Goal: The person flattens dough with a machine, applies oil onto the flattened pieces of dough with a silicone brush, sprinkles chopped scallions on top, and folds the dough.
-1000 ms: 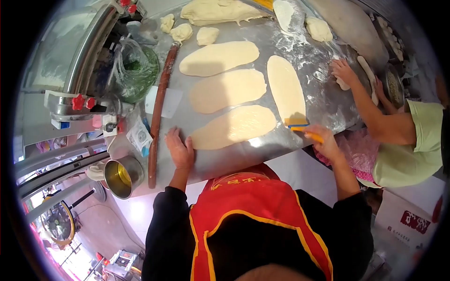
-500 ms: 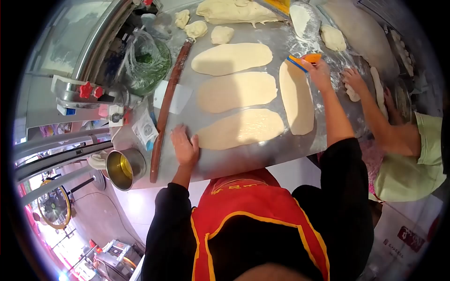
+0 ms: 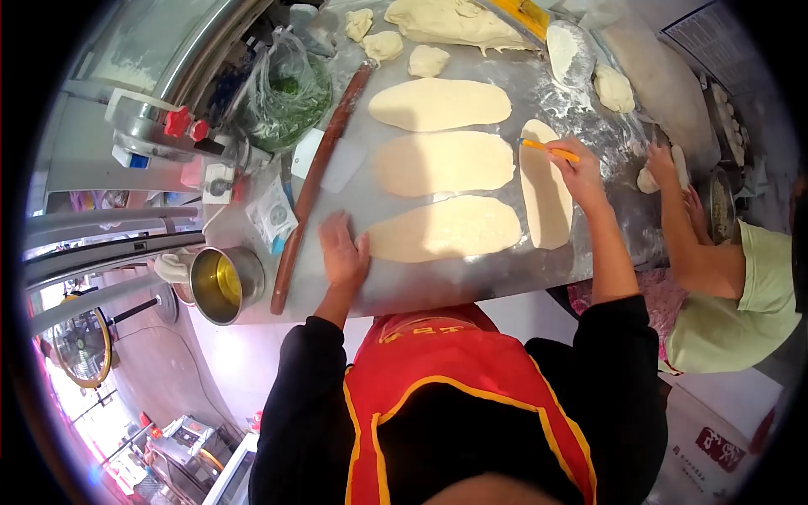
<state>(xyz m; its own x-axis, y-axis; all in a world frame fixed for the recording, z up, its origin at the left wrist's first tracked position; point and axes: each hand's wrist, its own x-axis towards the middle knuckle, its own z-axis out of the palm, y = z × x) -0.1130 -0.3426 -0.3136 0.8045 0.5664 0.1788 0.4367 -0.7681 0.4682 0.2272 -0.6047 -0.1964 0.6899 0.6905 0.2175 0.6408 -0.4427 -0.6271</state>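
Observation:
My right hand (image 3: 581,172) grips an orange-handled brush (image 3: 551,150) with a blue part at its head. The brush is over the upper part of an upright oblong dough sheet (image 3: 545,202). My left hand (image 3: 343,251) rests on the metal table with its fingers apart, beside the left end of the nearest dough sheet (image 3: 450,231). Beyond that lie a middle dough sheet (image 3: 446,164) and a far dough sheet (image 3: 442,105). A long brown rolling pin (image 3: 324,185) lies left of them, just beyond my left hand.
At the left edge stands a metal pot (image 3: 225,286) with yellow liquid. A plastic-covered bowl of greens (image 3: 290,101) is behind. Dough lumps (image 3: 427,61) and a large dough mass (image 3: 463,23) lie at the back. At right, another person's hand (image 3: 662,166) handles dough near a flour pile (image 3: 570,55).
The brush has moved slightly down the upright dough sheet and turned edge-on. My left hand stays on the table. The whole view has shifted a little.

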